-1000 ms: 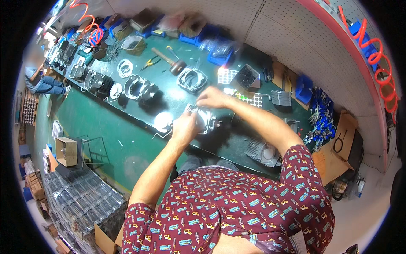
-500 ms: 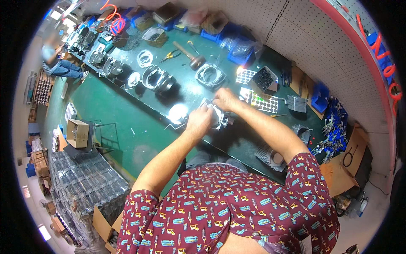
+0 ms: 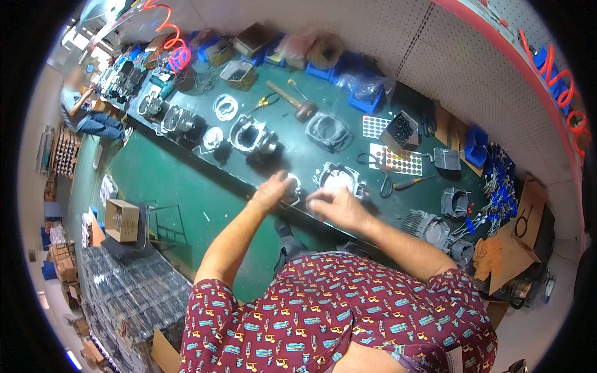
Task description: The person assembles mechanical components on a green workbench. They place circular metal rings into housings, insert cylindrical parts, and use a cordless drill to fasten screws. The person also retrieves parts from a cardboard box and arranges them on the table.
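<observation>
My left hand [image 3: 270,193] is at the bench's front edge, its fingers closed on the rim of a round, pale metal cover [image 3: 293,190]. The hand hides part of that cover. To its right, my right hand [image 3: 339,209] hovers slightly blurred, with loosely bent fingers apart and nothing visible in them. Just beyond the right hand, an open metal housing [image 3: 339,177] rests on the bench with a bright inside. A second metal housing [image 3: 249,133] stands farther left, beside a smaller round cover [image 3: 212,138].
On the green bench lie a mallet [image 3: 292,102], yellow-handled pliers [image 3: 266,102], a ring-shaped gasket stack [image 3: 328,129], scissors [image 3: 386,184] and a sticker sheet [image 3: 398,160]. A box of small black parts [image 3: 401,130] sits behind. A person [image 3: 81,105] sits far left.
Both hands have come off the metal housing, which now stands on the bench. My left hand has moved left to the round cover; my right hand has drawn back toward me. The view has shifted.
</observation>
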### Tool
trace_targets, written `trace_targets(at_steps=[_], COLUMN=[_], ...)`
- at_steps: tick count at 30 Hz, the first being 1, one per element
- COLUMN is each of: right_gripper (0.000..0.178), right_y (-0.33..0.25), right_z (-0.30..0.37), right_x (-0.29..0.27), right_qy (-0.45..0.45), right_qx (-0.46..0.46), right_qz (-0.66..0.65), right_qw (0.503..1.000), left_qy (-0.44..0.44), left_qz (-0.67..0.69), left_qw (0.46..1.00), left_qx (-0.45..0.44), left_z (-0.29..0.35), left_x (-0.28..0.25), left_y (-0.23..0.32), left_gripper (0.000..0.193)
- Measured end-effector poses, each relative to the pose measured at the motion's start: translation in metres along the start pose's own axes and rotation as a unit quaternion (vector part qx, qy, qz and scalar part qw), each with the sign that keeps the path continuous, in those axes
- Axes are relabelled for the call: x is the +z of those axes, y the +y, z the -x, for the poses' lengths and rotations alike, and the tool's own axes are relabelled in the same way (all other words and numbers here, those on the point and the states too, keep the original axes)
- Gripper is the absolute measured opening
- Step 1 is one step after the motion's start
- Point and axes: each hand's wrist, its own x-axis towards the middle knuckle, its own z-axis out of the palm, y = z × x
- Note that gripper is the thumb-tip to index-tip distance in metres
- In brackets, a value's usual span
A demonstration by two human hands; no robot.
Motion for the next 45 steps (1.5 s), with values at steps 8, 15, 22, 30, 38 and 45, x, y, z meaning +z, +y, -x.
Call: trace_targets(at_steps=[8,15,22,30,38,45], right_gripper=[0.035,0.049,0.046,0.040,0.028,0.041], right_y=[0.098,0.125,0.128,0.102,0.006,-0.035], right_z=[-0.064,-0.135,-0.157,-0.176,-0.184,-0.209], right_x=[0.096,0.115,0.112,0.078,0.067,0.052], right_qy=[0.300,0.423,0.379,0.143,0.033,-0.149], right_qx=[0.022,0.084,-0.070,-0.168,-0.262,-0.189], right_qz=[0.025,0.129,0.215,0.380,0.232,0.202], right_qw=[0.953,0.893,0.898,0.898,0.936,0.949], left_qy=[0.022,0.059,0.115,0.099,0.134,0.160], left_qz=[0.028,0.051,0.049,0.081,0.062,0.067], left_qw=[0.993,0.990,0.992,0.991,0.987,0.983], left_qx=[-0.114,-0.120,-0.006,0.034,0.070,0.068], left_z=[0.005,0.015,0.023,0.032,0.073,0.078], left_x=[-0.018,-0.019,-0.017,-0.041,-0.130,-0.162], left_y=[-0.021,-0.067,-0.078,-0.074,-0.058,-0.049], left_gripper=[0.060,0.061,0.058,0.053,0.056,0.055])
